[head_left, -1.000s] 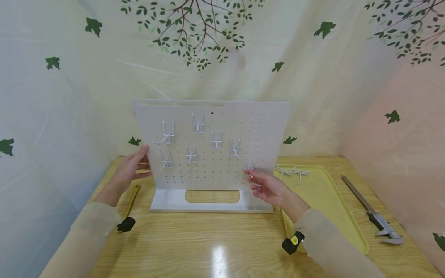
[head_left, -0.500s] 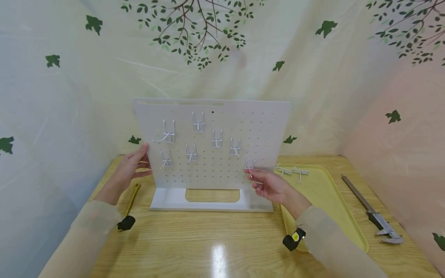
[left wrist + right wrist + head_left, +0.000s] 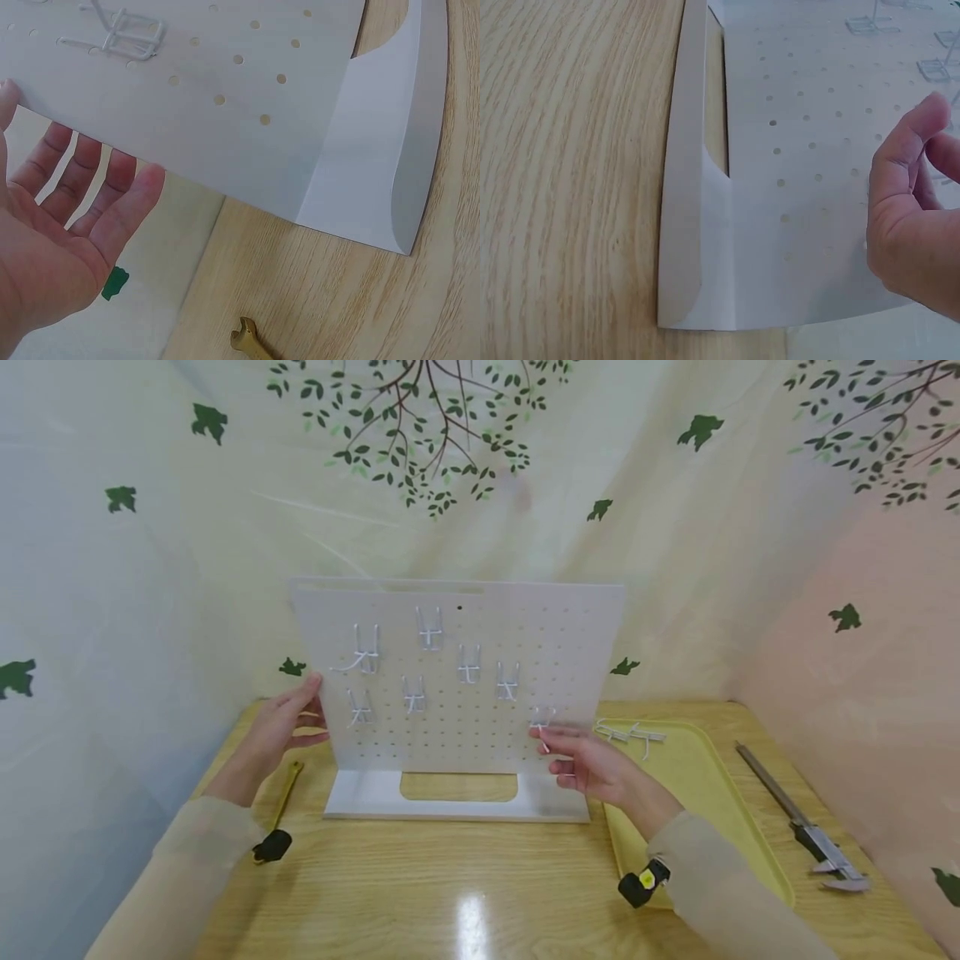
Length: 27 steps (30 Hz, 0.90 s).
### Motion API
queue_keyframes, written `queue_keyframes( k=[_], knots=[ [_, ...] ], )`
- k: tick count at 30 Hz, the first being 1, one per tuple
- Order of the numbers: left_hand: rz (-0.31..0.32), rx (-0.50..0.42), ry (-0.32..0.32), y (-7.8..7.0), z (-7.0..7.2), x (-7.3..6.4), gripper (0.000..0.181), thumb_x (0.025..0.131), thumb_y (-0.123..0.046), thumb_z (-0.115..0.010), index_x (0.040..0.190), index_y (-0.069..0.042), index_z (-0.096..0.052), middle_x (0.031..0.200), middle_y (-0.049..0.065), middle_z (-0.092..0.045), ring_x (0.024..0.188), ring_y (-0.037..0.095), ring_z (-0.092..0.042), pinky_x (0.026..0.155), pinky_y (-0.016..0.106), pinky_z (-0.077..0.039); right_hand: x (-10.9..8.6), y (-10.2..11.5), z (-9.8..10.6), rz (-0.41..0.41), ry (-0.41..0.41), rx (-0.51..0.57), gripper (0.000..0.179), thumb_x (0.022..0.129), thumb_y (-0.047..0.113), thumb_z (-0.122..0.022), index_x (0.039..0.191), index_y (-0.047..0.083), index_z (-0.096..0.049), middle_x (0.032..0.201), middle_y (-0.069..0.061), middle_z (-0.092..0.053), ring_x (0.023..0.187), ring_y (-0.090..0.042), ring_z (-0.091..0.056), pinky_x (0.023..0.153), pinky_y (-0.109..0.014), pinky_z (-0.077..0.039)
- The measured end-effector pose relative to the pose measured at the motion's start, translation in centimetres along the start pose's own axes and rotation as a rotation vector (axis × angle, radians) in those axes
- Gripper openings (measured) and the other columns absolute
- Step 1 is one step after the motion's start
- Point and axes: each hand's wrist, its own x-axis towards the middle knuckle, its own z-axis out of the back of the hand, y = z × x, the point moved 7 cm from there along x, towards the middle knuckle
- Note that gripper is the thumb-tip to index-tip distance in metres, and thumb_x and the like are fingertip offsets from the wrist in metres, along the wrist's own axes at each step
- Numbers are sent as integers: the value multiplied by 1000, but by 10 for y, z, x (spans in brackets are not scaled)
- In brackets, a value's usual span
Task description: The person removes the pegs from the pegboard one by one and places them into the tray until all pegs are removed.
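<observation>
A white pegboard stands upright on its flat base, with several white wire hooks, such as one double-pronged hook, hanging on its left and middle part. My left hand grips the board's left edge, thumb in front and fingers behind; the left wrist view shows these fingers along the edge. At the board's lower right, my right hand pinches another wire hook, whose two prongs point up at the perforated face. In the right wrist view the curled fingers mostly hide it.
Right of the board lies a yellow tray bearing loose wire hooks. A caliper rests at the table's right side. Left of the base is a yellow open-ended wrench. A printed cloth hangs behind.
My right hand has shifted slightly to the right, and the hook in it has moved and tilted a little with it. The left hand keeps its grip on the board's edge.
</observation>
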Motion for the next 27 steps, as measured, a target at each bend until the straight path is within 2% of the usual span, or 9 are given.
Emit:
queue_keyframes(
  k=[10, 19, 22, 25, 27],
  knots=[
    [5, -19, -1, 1, 1, -1, 79, 96, -71, -44, 126, 1, -55, 118, 16, -57, 103, 27, -63, 84, 35, -59, -19, 16, 5, 74, 37, -193, 48, 104, 19, -60, 144, -5, -48, 95, 0, -60, 67, -11, -60, 59, -21, -50],
    [12, -9, 16, -7, 1, -6, 82, 97, -70, -44, 133, 4, -52, 124, 21, -57, 105, 28, -64, 86, 36, -59, -46, 40, 31, 160, 32, -354, 48, 103, 24, -62, 140, -4, -51, 106, -7, -61, 77, -16, -63, 67, -26, -56],
    [16, -27, 19, -8, 0, -6, 84, 98, -68, -45, 137, 5, -50, 128, 24, -56, 108, 31, -63, 87, 37, -59, -56, 48, 42, 217, 50, -350, 38, 105, 21, -58, 138, 1, -55, 106, -4, -64, 78, -15, -64, 67, -26, -56],
    [20, -39, 8, -8, -1, -5, 84, 97, -68, -46, 137, 6, -50, 129, 24, -55, 110, 33, -63, 87, 37, -59, -65, 55, 54, 280, 82, -287, 25, 107, 14, -53, 129, 11, -64, 103, 1, -66, 78, -13, -66, 66, -24, -56],
    [23, -40, -10, -7, -1, -5, 85, 96, -69, -48, 136, 5, -52, 127, 23, -57, 108, 31, -63, 87, 37, -59, -71, 59, 63, 313, 97, -252, 27, 108, 10, -49, 126, 17, -68, 102, 3, -67, 77, -12, -66, 65, -23, -56]
  ],
)
